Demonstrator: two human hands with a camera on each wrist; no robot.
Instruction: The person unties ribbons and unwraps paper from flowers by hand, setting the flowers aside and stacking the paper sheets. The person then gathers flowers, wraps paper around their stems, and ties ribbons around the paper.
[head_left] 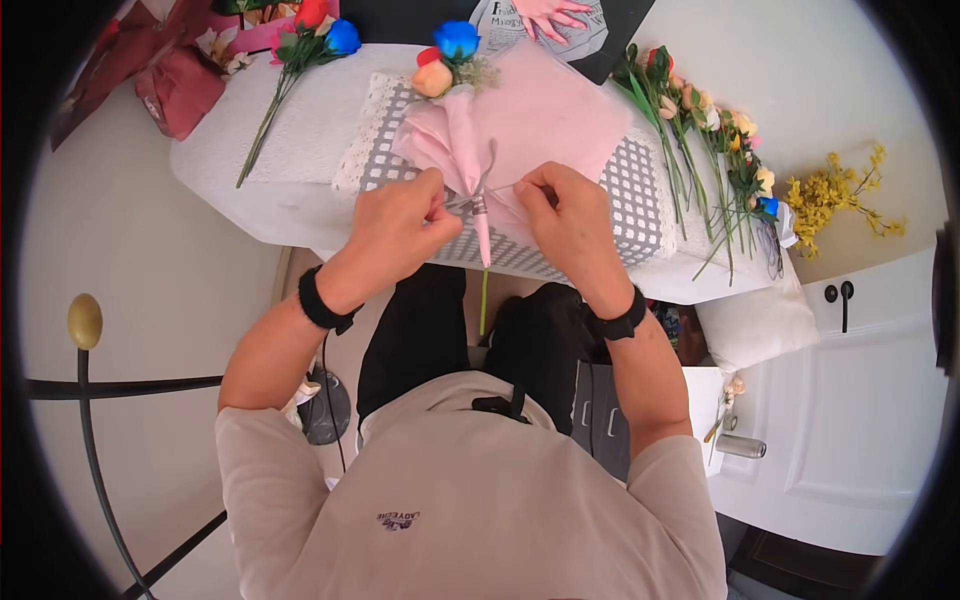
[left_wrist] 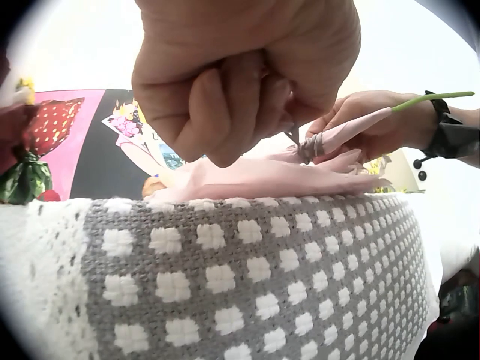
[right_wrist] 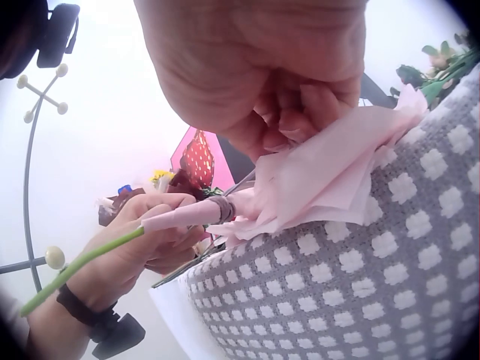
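Observation:
A small bouquet with a blue rose [head_left: 457, 40], a peach rose [head_left: 433, 79] and a bit of red lies on the table, wrapped in pale pink paper [head_left: 570, 110]. Thin grey cord [head_left: 478, 207] is wound several times round the paper's narrow neck, below which a green stem [head_left: 484, 305] sticks out past the table edge. Left of the neck, my left hand [head_left: 402, 228] pinches one cord end with curled fingers. My right hand [head_left: 574, 222] holds the other end between thumb and forefinger, the cord stretched toward the neck. In the right wrist view the coils [right_wrist: 223, 208] sit snugly round the paper.
Under the bouquet runs a grey-and-white checked cloth [head_left: 640, 205] over a white table cover [head_left: 300, 205]. Loose flower stems [head_left: 275, 115] lie at the left, and several more flowers [head_left: 700, 150] at the right. Yellow blossoms [head_left: 830, 195] stand beyond the right end. A printed sheet [head_left: 500, 25] is at the back.

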